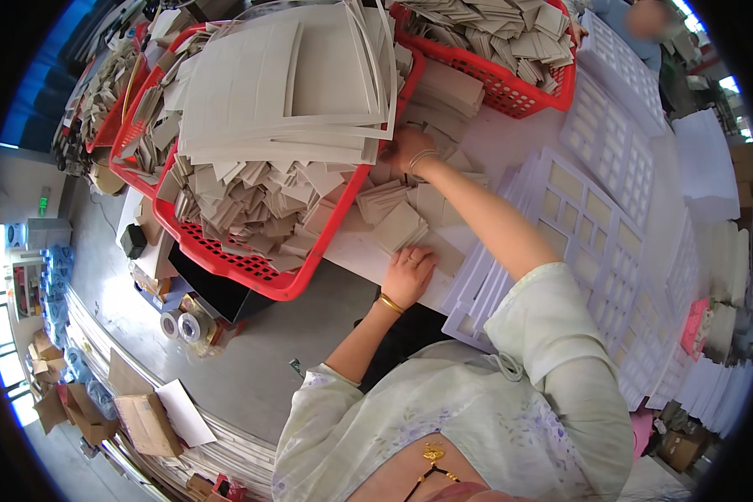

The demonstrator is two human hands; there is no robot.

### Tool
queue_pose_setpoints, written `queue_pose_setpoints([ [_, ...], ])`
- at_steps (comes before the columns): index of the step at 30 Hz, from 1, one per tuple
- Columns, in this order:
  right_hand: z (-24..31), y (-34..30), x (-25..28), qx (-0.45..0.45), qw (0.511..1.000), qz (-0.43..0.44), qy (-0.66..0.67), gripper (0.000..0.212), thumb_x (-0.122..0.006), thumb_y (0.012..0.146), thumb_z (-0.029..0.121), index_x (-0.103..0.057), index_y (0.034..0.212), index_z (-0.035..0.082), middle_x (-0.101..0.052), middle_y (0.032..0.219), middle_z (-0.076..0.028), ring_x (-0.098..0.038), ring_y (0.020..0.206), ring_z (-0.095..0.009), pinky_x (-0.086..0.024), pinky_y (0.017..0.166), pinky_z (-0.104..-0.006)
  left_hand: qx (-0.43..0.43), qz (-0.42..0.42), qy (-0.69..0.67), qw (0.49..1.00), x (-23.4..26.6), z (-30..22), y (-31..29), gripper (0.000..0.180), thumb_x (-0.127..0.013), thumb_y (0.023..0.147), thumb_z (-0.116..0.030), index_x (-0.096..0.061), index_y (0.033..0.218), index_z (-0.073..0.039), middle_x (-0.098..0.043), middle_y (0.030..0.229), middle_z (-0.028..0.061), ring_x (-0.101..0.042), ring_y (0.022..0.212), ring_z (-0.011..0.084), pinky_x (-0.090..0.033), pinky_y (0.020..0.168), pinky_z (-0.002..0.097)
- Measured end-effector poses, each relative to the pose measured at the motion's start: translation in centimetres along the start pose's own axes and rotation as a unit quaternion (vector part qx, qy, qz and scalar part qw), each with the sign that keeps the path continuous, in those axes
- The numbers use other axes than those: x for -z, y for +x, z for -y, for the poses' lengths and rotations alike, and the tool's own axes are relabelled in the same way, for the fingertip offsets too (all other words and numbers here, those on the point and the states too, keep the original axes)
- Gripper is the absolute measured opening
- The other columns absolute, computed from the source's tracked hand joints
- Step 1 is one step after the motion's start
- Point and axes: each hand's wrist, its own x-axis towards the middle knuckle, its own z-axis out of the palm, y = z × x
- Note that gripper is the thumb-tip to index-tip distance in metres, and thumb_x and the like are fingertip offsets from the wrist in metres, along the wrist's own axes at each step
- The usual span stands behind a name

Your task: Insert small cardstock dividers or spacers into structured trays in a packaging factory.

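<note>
Small grey cardboard pieces (399,226) lie in loose stacks on the white table, beside a red plastic basket (297,280). My left hand (410,274) rests at the table's near edge against the closest stack, its fingers loosely bent and nothing visibly gripped. Farther off, my right hand (406,151) reaches in beside the basket's right rim, among more cardboard pieces (443,100). Its fingertips are hidden there, so what they touch is unclear. Large grey cardboard sheets and cut-out frames (251,84) lie across the basket, over a heap of small pieces (243,197).
Another red basket (510,92) full of cardboard pieces stands at the back right. White frames with rectangular windows (560,209) are piled along the right side. Tape rolls (191,326) sit below at left, and cardboard boxes (146,422) lie on the floor.
</note>
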Motion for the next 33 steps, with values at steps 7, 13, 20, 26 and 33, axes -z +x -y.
queue_pose_setpoints([
  [7,-3.4,-1.5,3.6,-0.056,0.922,-0.01,0.383,0.023,-0.075,0.076,0.022,-0.067,0.091,0.006,-0.065,0.078,-0.003,-0.06,0.069,-0.011,-0.048,0.061,-0.0267,-0.005,-0.015,-0.012,1.0,-0.1,-0.1,-0.1,0.021,-0.064,0.074,-0.009,-0.062,0.095,-0.012,-0.058,0.104,0.0021,-0.054,0.096,0.0226,-0.043,0.08,0.0359],
  [13,-5.4,-6.4,7.0,-0.131,0.804,-0.069,0.576,0.018,-0.073,0.078,0.015,-0.062,0.088,0.005,-0.062,0.073,-0.002,-0.058,0.063,-0.009,-0.042,0.049,-0.0226,-0.036,-0.034,-0.023,0.998,0.1,-0.5,-0.3,0.022,-0.065,0.072,-0.006,-0.062,0.094,-0.011,-0.059,0.101,0.0023,-0.056,0.094,0.0229,-0.044,0.079,0.0362],
  [20,-6.8,-19.7,10.6,-0.06,0.823,-0.045,0.563,0.016,-0.069,0.083,0.011,-0.055,0.086,0.003,-0.063,0.078,-0.003,-0.061,0.065,-0.009,-0.046,0.047,-0.0224,-0.048,-0.111,-0.043,0.992,0.4,-1.0,-0.6,0.024,-0.066,0.069,-0.001,-0.062,0.091,-0.01,-0.061,0.096,0.0044,-0.057,0.09,0.0243,-0.042,0.075,0.0354],
  [26,-8.3,-28.9,9.9,-0.059,0.814,-0.031,0.577,0.014,-0.066,0.085,0.009,-0.054,0.086,0.003,-0.063,0.078,-0.004,-0.063,0.068,-0.008,-0.048,0.047,-0.022,0.139,-0.124,-0.292,0.938,1.9,-8.8,4.2,0.023,-0.064,0.079,0.002,-0.056,0.101,-0.002,-0.061,0.09,0.0074,-0.055,0.073,0.0165,-0.042,0.061,0.0266],
  [33,-10.4,-34.7,9.5,-0.053,0.8,-0.111,0.588,0.013,-0.065,0.086,0.008,-0.052,0.085,0.003,-0.063,0.08,-0.004,-0.063,0.07,-0.008,-0.048,0.046,-0.021,0.114,-0.046,-0.456,0.881,0.9,-13.6,6.5,0.01,-0.059,0.086,0.003,-0.061,0.096,0.0,-0.056,0.083,0.0048,-0.055,0.059,0.0091,-0.047,0.056,0.022],
])
